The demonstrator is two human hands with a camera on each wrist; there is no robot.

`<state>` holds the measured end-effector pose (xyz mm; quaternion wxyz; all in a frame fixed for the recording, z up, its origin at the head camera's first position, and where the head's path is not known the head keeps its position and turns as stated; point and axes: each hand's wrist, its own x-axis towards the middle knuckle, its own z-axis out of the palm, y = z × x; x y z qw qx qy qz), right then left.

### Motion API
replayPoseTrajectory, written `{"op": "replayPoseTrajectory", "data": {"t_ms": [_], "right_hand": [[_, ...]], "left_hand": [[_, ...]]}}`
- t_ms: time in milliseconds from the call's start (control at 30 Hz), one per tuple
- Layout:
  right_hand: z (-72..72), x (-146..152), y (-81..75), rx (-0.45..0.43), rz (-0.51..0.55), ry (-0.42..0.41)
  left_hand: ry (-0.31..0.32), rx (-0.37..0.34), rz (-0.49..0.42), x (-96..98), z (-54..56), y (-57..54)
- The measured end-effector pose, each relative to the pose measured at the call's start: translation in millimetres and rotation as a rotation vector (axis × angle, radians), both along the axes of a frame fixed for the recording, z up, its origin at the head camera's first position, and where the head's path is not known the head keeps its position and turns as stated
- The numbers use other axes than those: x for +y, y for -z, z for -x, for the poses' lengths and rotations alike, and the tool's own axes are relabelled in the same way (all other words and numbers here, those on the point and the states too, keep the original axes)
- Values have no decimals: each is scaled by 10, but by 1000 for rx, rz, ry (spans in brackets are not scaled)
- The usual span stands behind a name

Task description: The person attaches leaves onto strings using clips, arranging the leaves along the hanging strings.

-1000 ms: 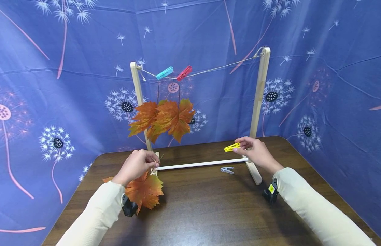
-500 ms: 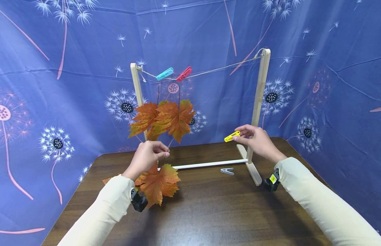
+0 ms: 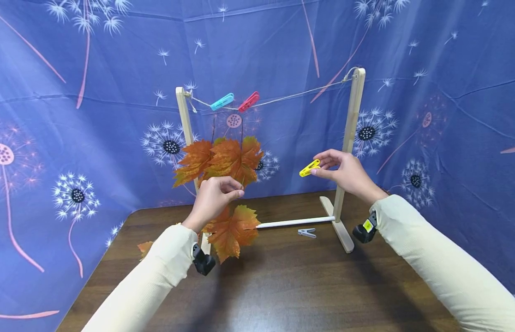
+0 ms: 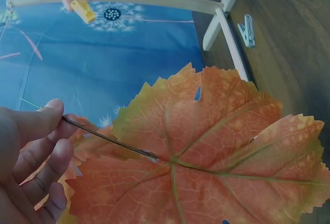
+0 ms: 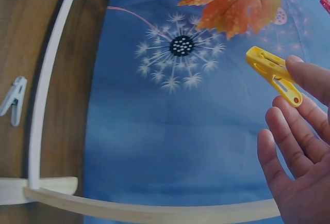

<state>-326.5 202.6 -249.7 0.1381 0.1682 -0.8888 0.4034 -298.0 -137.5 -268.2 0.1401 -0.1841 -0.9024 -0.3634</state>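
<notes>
My left hand (image 3: 216, 198) pinches the thin brown stem of an orange autumn leaf (image 4: 206, 146), which dangles below the fingers. Between thumb and fingertips my right hand (image 3: 344, 173) holds a yellow clothespin (image 5: 273, 72), out to the right of the leaf and below the string (image 3: 299, 94). On that string sit a light blue clothespin (image 3: 222, 101) and a red clothespin (image 3: 249, 101). Two orange leaves (image 3: 230, 159) hang by their stems under these clips, partly behind my left hand.
The string spans a left wooden post (image 3: 184, 115) and a right wooden post (image 3: 352, 120), joined low by a white rod (image 3: 295, 222). A grey clothespin (image 3: 307, 233) lies on the brown table (image 3: 290, 286). Another leaf's edge (image 3: 145, 248) shows beside my left sleeve.
My left hand has risen and moved right, lifting the leaf off to the right of where it was. My right hand has risen with the yellow clothespin, whose tip now tilts more steeply.
</notes>
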Motion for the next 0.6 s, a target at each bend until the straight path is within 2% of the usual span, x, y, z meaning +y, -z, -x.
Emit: {"op": "replayPoseTrajectory", "data": {"t_ms": [267, 467, 600], "right_hand": [[-5, -73, -224, 19, -34, -18], [24, -118, -355, 27, -23, -7], [56, -136, -421, 41, -11, 3]], "left_hand": [[-11, 3, -60, 147, 72, -75], [-29, 5, -116, 226, 138, -148], [-18, 22, -146, 290, 186, -208]]}}
